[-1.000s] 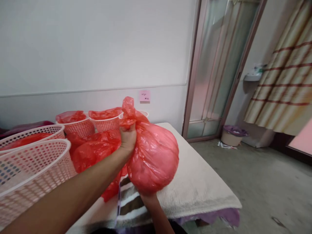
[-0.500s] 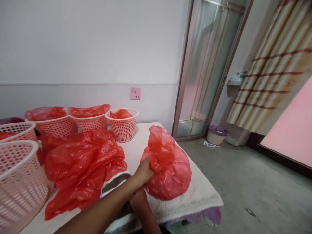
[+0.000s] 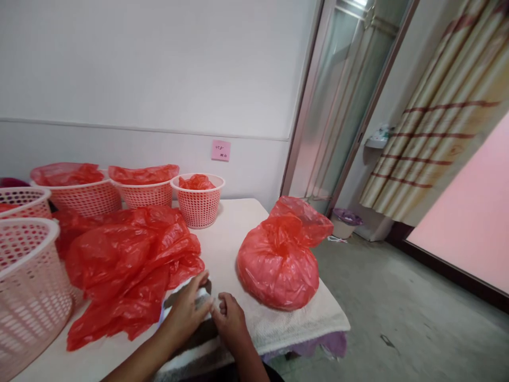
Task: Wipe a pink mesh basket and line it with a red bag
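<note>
A full red plastic bag sits near the table's right edge, its gathered top flopped toward the back right. Both hands are apart from it. My left hand is over a folded white-and-brown towel at the front, thumb and fingers spread with nothing visible between them. Close beside it, my right hand has curled fingers and thumb drawn together; what they hold, if anything, cannot be made out. Left of the hands lies a loose heap of crumpled red plastic bags.
Pink perforated baskets with red plastic liners stand along the wall, including one small basket. A larger basket is at the near left. The white-covered table ends at right above a grey floor. A bin stands by the glass door.
My left hand has let go of the red bag's neck and drawn back to the left. The bag's top has fallen over to the right. The view has shifted slightly.
</note>
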